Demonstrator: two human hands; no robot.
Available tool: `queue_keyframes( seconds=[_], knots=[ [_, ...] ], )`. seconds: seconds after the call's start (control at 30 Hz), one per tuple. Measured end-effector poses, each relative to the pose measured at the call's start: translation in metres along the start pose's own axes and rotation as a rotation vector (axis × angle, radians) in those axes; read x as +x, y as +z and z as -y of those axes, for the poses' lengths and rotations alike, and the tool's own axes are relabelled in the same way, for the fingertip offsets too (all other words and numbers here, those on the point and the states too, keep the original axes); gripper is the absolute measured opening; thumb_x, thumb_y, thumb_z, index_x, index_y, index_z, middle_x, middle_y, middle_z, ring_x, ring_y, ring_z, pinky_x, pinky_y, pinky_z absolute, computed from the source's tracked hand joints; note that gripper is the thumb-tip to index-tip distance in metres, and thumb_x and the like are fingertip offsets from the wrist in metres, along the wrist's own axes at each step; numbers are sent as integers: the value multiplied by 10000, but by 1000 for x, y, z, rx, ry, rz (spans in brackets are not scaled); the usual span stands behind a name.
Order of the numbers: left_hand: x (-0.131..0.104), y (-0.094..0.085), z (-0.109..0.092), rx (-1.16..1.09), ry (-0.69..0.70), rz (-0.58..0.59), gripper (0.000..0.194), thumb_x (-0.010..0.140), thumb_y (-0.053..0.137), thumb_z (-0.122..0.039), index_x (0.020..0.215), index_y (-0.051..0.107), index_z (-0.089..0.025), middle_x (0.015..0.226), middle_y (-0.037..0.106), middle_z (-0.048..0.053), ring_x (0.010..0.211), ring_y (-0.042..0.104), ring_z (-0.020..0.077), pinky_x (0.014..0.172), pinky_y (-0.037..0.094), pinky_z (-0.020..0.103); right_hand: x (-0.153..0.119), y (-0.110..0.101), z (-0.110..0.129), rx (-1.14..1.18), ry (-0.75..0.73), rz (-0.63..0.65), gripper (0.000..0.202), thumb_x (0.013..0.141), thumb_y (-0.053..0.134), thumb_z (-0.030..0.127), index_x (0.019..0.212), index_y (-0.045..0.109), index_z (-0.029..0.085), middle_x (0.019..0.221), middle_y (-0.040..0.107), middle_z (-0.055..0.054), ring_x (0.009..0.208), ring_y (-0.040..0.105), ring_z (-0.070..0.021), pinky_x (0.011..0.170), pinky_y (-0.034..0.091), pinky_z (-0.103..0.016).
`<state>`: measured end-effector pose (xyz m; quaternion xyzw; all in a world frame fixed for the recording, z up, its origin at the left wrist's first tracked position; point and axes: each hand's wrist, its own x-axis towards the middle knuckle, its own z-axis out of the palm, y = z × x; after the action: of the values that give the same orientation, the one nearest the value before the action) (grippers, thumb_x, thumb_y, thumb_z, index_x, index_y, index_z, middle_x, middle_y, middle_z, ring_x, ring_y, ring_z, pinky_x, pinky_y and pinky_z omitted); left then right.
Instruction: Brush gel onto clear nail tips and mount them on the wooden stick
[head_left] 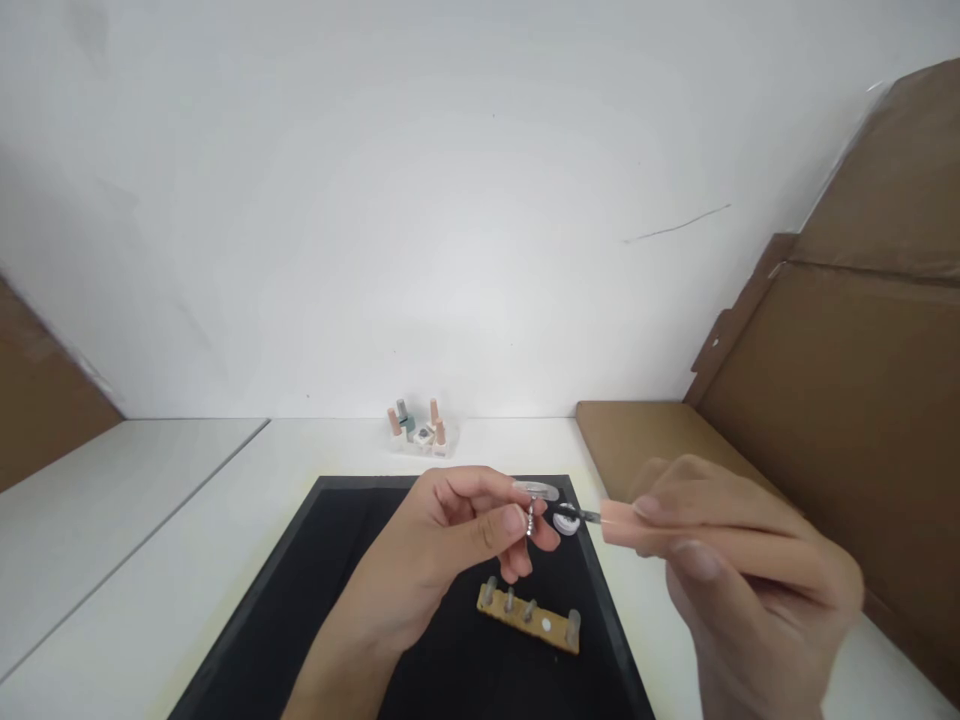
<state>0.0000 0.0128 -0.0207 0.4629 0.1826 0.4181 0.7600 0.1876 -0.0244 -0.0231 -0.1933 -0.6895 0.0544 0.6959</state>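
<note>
My left hand [472,525] is closed in a pinch on a small silver stem [530,520], over the black mat. A pale, translucent false nail [541,491] lies level at the top of that stem, by the fingertips. My right hand [742,570] grips a nail polish brush [619,522] by its peach cap. The dark brush end points left and lies close to the false nail; whether they touch, I cannot tell. Below the hands, a yellowish strip [525,618] carries several translucent nail tips standing up and one white dot.
A small round white container [566,520] sits behind the brush, near the right edge of the black mat [300,600]. Several nail polish bottles [439,438] stand in a clear tray against the white wall. Cardboard panels [840,380] rise on the right.
</note>
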Motion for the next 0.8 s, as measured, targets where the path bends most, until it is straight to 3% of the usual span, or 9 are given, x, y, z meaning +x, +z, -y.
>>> queue_keyframes(
  seconds=[0.13,0.3,0.5,0.67,0.8],
  knots=[
    [1,-1,0,0,-6,-1,132,730,885,-274,769,828,-162,699,803,23,541,656,52,546,536,111,0,0,1,-17,27,27,189,914,642,123,1003,775,224,767,727,-15,577,563,-143,462,406,-317],
    [0,-2,-1,7,-8,4,127,728,886,-281,768,827,-176,700,801,22,540,651,56,540,522,118,0,2,1,3,-7,-19,234,924,615,113,1011,785,248,867,758,-26,579,567,-135,493,435,-323],
    [-2,1,-2,41,-20,-14,154,717,891,-313,746,824,-177,680,786,27,542,633,64,546,500,134,1,1,0,-30,25,6,219,912,636,131,1004,785,261,789,759,-30,545,570,-153,458,429,-320],
    [-2,1,-4,40,-28,-38,173,691,906,-315,723,820,-170,670,780,26,520,617,62,529,485,140,-1,3,1,-32,17,-39,220,914,637,136,993,795,267,832,762,-31,570,578,-154,494,445,-339],
    [-2,2,-4,56,-36,-35,172,699,901,-323,726,820,-174,676,780,28,531,616,65,535,482,144,-1,2,1,-36,27,-2,259,885,645,73,1023,785,242,856,763,-22,597,591,-153,494,441,-333]
  ],
)
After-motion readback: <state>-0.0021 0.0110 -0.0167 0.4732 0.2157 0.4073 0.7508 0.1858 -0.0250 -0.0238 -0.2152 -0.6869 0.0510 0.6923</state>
